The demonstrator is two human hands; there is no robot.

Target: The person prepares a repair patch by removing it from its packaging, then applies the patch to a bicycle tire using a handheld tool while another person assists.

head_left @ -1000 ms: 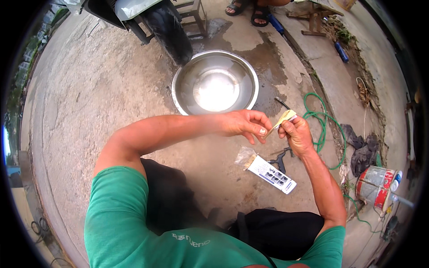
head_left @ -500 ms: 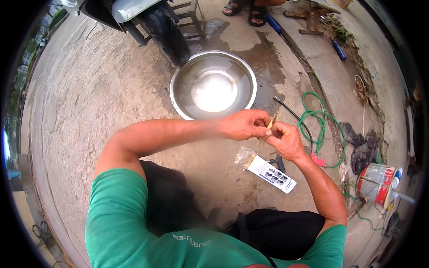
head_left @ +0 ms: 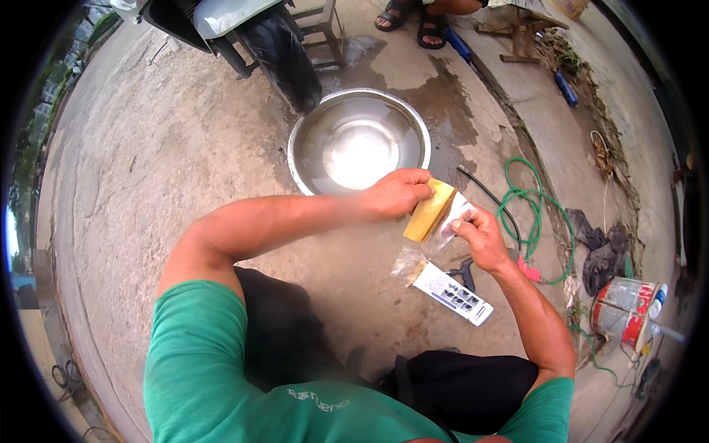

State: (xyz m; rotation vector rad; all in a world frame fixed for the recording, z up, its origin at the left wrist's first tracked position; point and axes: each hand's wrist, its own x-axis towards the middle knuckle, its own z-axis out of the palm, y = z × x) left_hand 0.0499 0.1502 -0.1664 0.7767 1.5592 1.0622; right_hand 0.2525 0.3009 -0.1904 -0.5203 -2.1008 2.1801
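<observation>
My left hand (head_left: 395, 194) is closed on the upper corner of a flat yellow piece (head_left: 422, 219), just in front of the steel basin (head_left: 299, 151), which holds shallow water. My right hand (head_left: 480, 240) pinches a white, partly translucent film (head_left: 456, 210) at the right side of the yellow piece. On the concrete below my hands lie a white printed packet (head_left: 450, 294) with clear plastic (head_left: 406, 266) at its upper end and a black tool (head_left: 467, 275), partly hidden behind the packet.
A scooter's front wheel (head_left: 288, 70) stands behind the basin, beside a stool (head_left: 329, 37). Another person's sandalled feet (head_left: 432, 33) are beyond. At right lie a green hose (head_left: 572, 244), black hose (head_left: 487, 192) with pink fitting (head_left: 530, 272), dark rag (head_left: 602, 262) and red-banded drum (head_left: 617, 314).
My hands were bunched together half a second ago and have moved apart. The yellow piece now shows broad and flat, with the white film separated toward the right.
</observation>
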